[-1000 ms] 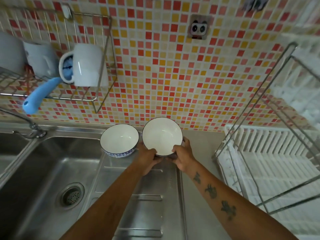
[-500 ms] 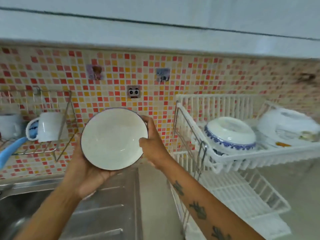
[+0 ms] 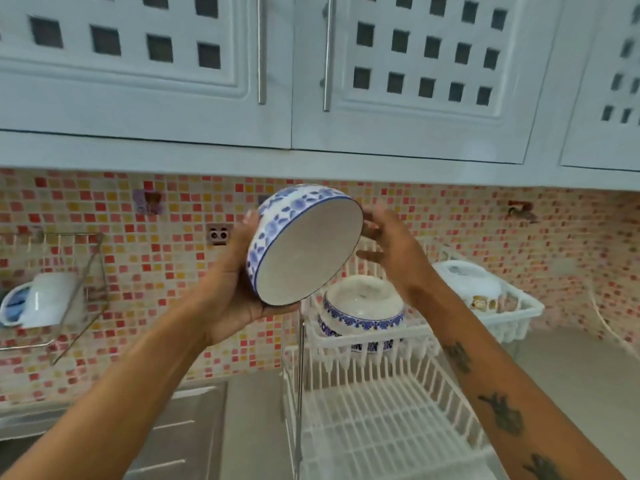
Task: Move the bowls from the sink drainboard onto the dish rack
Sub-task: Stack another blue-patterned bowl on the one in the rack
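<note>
**Bowl in the air, tipping over toward the rack**

The person is holding a blue-and-white bowl (image 3: 304,247) up in front of the tiled wall (image 3: 485,220), above and just left of the white dish rack (image 3: 381,410). The bowl is tilting on its side, its plain inside facing down and to the right, its patterned outer wall facing up and left.

The left hand (image 3: 235,289) is cupping the bowl from beneath and behind, palm against the outer wall and fingers wrapping the base side, so it is carrying the load. The right hand (image 3: 384,244) is hovering at the rim on the far side with its fingers spread; whether the fingertips are touching the rim or standing just off it is hard to tell through the blur.

The bowl is looking like glazed ceramic: stiff, with some weight for its size, breakable if it is dropped onto the rack or the counter (image 3: 249,427), and probably slick, more so if it is wet from washing. The safest hold is seeming to be the one in use, a palm spread under the wall and foot, with the second hand pinching the rim opposite to steer the turn.

A second bowl (image 3: 363,306) is already sitting upside down on the rack's upper tier, directly below the held one, so setting this one down gently beside it, without knocking glaze on glaze, is looking like the delicate part.
</note>
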